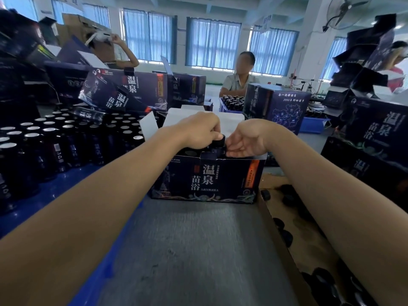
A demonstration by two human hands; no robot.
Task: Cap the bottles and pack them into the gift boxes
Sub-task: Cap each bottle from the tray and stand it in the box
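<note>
A dark blue gift box (205, 180) with white characters stands open on the grey table in front of me, white flaps up. Dark bottle tops show inside it. My left hand (199, 131) is closed around a black cap (218, 141) on a bottle at the box's front edge. My right hand (245, 140) rests beside it, fingertips touching the cap and bottle neck. Several dark uncapped bottles (50, 142) with silver seals stand in rows at the left.
A cardboard tray (276, 180) with loose black caps (287, 237) lies at my right. Stacked gift boxes (276, 107) stand behind and at the right. A blue crate (313, 125) sits beyond. A seated person (240, 78) faces me; another is at back left.
</note>
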